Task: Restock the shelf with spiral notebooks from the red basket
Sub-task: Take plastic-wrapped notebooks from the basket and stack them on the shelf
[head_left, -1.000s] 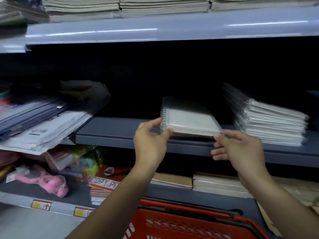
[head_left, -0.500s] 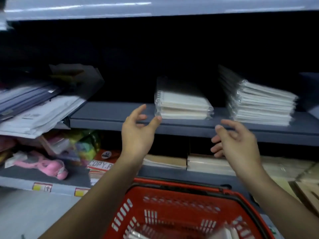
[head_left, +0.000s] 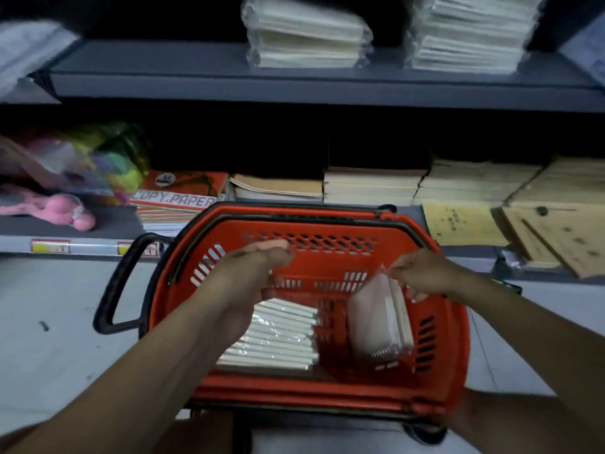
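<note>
The red basket [head_left: 451,339] stands on the floor below the shelves. Inside it, wrapped spiral notebooks [head_left: 281,335] lie flat on the left. A second wrapped notebook pack [head_left: 376,319] stands on end against the right wall. My right hand [head_left: 425,273] pinches the top of that upright pack. My left hand [head_left: 258,273] hovers over the flat notebooks with fingers apart, holding nothing. On the grey upper shelf [head_left: 196,83] sit two stacks of wrapped notebooks, one in the middle [head_left: 307,37] and a taller one to its right [head_left: 471,34].
The basket's black handle [head_left: 111,290] sticks out to the left. The lower shelf holds a copy paper ream [head_left: 180,198], paper stacks [head_left: 370,185], brown envelopes [head_left: 556,237], a pink plush toy [head_left: 65,211] and colourful packets [head_left: 98,158]. Grey floor lies on both sides.
My view dropped from the shelf to the basket. Both hands let go of the notebook stack on the shelf and came down into the basket, where my right hand took hold of the upright pack.
</note>
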Demonstrator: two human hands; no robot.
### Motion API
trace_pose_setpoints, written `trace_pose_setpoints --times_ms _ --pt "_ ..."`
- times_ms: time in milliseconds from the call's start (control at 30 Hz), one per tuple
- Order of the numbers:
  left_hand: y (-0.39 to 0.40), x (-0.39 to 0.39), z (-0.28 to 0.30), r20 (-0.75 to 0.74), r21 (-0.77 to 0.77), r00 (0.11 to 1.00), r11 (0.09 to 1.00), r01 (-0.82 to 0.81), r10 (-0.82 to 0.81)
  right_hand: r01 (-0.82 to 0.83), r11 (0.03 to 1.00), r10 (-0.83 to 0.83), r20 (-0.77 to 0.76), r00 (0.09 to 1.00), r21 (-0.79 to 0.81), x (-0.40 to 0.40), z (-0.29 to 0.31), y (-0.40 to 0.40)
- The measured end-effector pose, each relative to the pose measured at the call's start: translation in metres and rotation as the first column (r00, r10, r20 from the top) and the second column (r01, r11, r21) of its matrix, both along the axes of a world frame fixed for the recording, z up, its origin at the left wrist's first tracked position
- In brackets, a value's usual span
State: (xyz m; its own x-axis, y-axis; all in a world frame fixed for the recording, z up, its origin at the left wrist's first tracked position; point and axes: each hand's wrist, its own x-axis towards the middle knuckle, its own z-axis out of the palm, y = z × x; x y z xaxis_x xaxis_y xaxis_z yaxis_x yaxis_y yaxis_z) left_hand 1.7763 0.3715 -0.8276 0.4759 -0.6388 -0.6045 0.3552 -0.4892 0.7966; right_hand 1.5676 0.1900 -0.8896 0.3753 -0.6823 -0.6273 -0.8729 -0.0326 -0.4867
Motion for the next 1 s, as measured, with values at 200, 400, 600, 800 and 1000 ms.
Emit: trace_pose_setpoints --times_ms 200,400,600,800,1000 --pt "-0.018 -0.013 -0.008 0.006 0.008 0.997 0.997 0.079 -0.079 0.001 0.997 0.007 -0.096 0.995 0.081 0.008 -0.05 0.007" --pt "-0.022 -0.019 -0.013 -0.058 0.033 0.995 0.996 0.077 -0.075 0.11 0.993 -0.106 -0.113 0.988 0.036 0.011 -0.065 0.013" --pt "-0.017 -0.021 -0.012 -0.093 0.044 0.994 0.997 0.07 -0.065 0.147 0.986 -0.155 -0.096 0.983 -0.085 0.007 -0.082 0.02" --pt "-0.012 -0.03 -0.014 -0.104 0.033 0.987 0.992 0.125 -0.121 -0.038 0.977 -0.002 -0.19 0.982 -0.209 0.003 -0.085 0.029" --pt "0.003 -0.033 -0.018 -0.099 0.063 0.988 0.99 0.129 -0.122 -0.145 0.954 0.108 -0.152 0.983 -0.261 0.008 -0.065 0.036"
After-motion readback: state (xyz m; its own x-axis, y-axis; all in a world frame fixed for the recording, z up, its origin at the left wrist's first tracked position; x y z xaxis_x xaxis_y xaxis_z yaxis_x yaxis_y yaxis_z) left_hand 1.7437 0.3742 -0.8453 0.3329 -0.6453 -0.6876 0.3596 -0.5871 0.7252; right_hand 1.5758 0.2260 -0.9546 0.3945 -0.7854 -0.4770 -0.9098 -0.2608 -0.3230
